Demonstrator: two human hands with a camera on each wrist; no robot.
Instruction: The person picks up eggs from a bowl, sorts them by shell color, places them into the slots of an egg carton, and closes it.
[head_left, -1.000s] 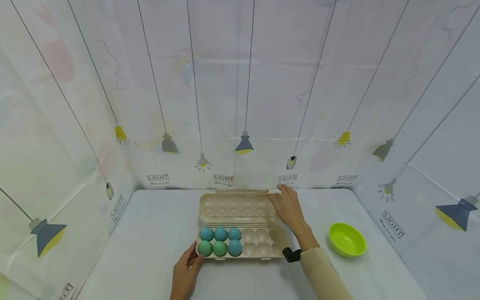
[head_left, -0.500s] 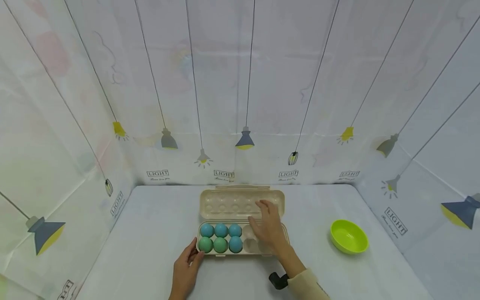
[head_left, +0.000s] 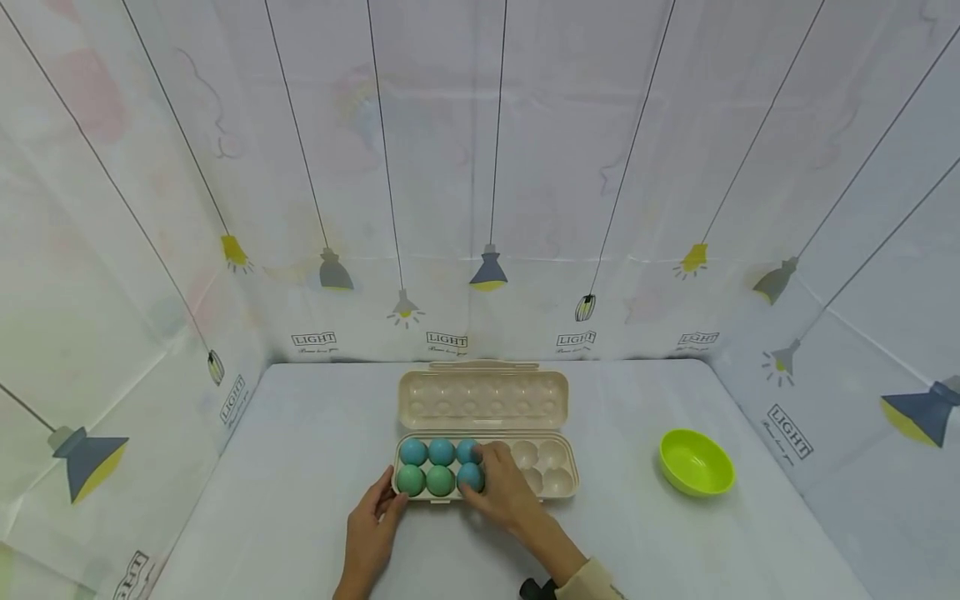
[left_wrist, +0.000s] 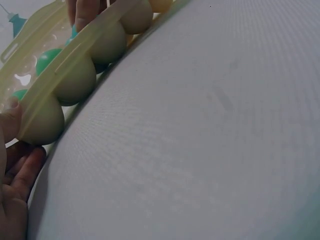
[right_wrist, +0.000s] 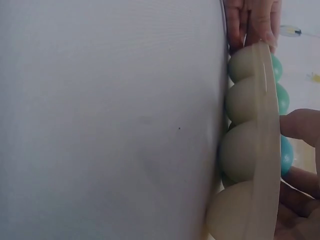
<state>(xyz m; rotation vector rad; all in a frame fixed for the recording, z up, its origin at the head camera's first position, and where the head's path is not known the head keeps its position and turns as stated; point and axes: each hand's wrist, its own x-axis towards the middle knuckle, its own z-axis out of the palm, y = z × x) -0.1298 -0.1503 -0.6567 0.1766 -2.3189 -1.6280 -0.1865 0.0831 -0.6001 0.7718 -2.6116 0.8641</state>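
A beige egg carton (head_left: pixel 557 482) lies open on the table, its lid (head_left: pixel 483 402) folded back. Its left half holds two green eggs (head_left: pixel 425 481) in front and several blue ones. My left hand (head_left: pixel 370 529) pinches the carton's left end, thumb on the rim (left_wrist: pixel 12 117) and fingers below. My right hand (head_left: pixel 510 492) has its thumb and fingers round the front-row blue egg (head_left: pixel 470 477), which sits in its cup. In the right wrist view, the right thumb (right_wrist: pixel 302 125) and fingers lie on either side of that blue egg (right_wrist: pixel 286 156).
A lime-green bowl (head_left: pixel 696 463) stands to the right on the white table (head_left: pixel 315 433). Cups at the carton's right end are bare. A white sheet printed with lamps (head_left: pixel 489 271) walls the table at the back and sides.
The right hand has come from the lid's right side, leftward and down, to the front-row blue egg. The left hand keeps its hold on the carton, and the eggs stay in their cups.
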